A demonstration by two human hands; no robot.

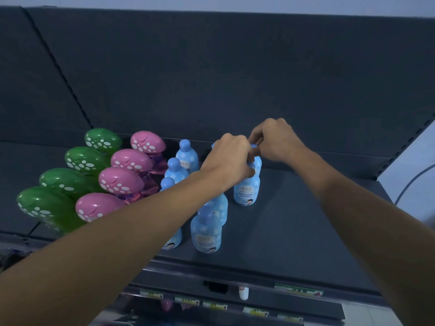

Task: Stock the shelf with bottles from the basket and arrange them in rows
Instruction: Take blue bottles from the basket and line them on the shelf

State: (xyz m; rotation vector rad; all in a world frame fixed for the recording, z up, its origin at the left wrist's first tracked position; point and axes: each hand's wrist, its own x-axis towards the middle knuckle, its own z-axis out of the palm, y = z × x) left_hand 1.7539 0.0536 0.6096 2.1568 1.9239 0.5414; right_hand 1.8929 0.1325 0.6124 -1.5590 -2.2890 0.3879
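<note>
blue bottles [206,234] upright on shelf [306,231], right of pink bottles [120,182] and green bottles [68,182]. left hand [229,156] clamps cap of right-row bottle [247,191]; right hand [275,140] pinches cap of rearmost bottle [258,162]. hands touching.

Four green spotted-cap bottles [47,203] stand in one row; four pink spotted-cap bottles [121,180] in the next; at least eight pale blue bottles [206,234] show, their full number uncertain, some being partly covered.
</note>
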